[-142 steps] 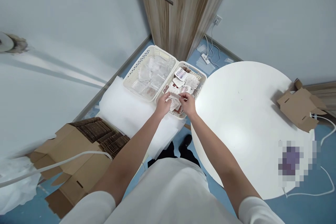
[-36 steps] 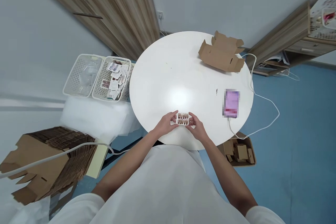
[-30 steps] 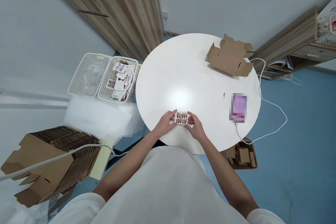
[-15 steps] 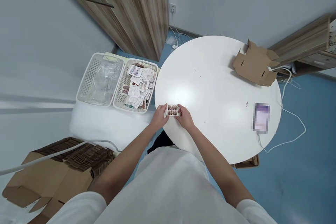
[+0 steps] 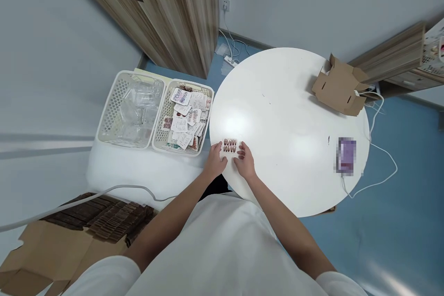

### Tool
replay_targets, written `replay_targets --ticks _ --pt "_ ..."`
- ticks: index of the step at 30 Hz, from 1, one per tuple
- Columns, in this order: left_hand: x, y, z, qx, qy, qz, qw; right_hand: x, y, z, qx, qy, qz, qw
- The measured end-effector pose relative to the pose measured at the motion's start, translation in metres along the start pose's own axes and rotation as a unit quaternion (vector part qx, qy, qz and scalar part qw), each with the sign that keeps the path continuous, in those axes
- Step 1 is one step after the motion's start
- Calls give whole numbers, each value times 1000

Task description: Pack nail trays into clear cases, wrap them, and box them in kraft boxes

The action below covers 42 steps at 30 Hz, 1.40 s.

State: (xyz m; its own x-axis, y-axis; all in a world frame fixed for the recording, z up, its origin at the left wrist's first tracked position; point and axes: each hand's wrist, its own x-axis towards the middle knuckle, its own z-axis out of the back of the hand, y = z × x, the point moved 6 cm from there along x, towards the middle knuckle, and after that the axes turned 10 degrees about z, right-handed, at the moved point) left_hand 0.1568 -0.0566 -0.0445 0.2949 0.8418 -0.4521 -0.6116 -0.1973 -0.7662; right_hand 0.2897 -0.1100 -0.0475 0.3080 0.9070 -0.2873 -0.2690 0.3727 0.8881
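Observation:
A small card of brown patterned press-on nails (image 5: 230, 145), set in two rows, lies near the left edge of the round white table (image 5: 277, 115). Just left of the card is my left hand (image 5: 214, 163), its thumb and fingers apart and nothing in its grasp. On the other side my right hand (image 5: 245, 163) is likewise open, fingers curved toward the card with a small gap. Left of the table, a white basket (image 5: 157, 141) holds a jumble of similar nail cards (image 5: 189, 118), some showing nails and others printed text.
Another white basket (image 5: 104, 122) contains clear plastic packaging (image 5: 138, 106). An unfolded cardboard box (image 5: 342, 88) sits at the table's far right, near a blurred purple object (image 5: 347, 155) with a white cable. Flattened cardboard (image 5: 58, 249) is stacked at lower left.
Both hands have let go of the nail card's ends and spread slightly apart. The card now rests on the table between them. The view has shifted a little.

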Motion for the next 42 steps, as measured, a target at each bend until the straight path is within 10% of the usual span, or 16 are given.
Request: replay_targets --ticks 25,42 --pt "0 -5 1 -4 -31 -25 999 -5 5 -5 67 9 -7 998" --pt "-83 4 4 -13 -120 33 992 -57 0 30 135 78 -54 986"
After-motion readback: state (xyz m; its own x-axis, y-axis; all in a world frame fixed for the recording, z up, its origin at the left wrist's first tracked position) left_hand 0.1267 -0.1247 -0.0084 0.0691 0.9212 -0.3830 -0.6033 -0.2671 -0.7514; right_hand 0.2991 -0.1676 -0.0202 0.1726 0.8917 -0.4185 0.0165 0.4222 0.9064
